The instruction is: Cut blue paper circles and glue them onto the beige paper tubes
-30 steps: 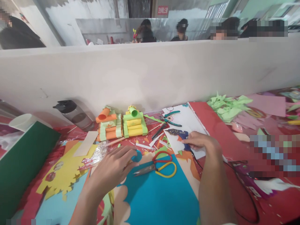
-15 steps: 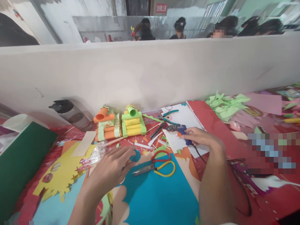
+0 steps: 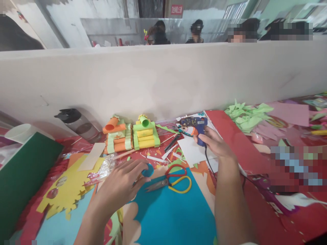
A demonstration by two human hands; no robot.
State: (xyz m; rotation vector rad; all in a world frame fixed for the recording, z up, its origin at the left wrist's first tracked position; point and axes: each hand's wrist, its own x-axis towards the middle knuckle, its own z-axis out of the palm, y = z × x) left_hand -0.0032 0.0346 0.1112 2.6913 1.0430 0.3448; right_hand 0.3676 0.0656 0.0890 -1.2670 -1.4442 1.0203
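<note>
In my right hand [image 3: 212, 141] is a blue glue gun [image 3: 201, 126], raised over white paper at the back, its dark nozzle end pointing left and its cord hanging down. My left hand [image 3: 127, 175] is closed on a small blue paper roll [image 3: 147, 170]; part of the roll is hidden by the fingers. Beside it, scissors [image 3: 163, 183] with one red and one yellow handle lie on a blue sheet [image 3: 173, 214]. Pliers with teal handles [image 3: 187, 133] rest behind the glue gun, partly covered by it.
Two rolled-paper models, one orange [image 3: 119, 136] and one yellow-green [image 3: 145, 134], stand by the white partition [image 3: 163, 78]. A bottle [image 3: 78, 124] leans at the left, near a green box [image 3: 30, 177]. Green paper scraps [image 3: 247, 114] pile up at the right. People sit beyond the partition.
My right hand has lifted the glue gun up and away from me, turning it more upright. It now covers part of the pliers. My left hand has stayed in place with the blue roll.
</note>
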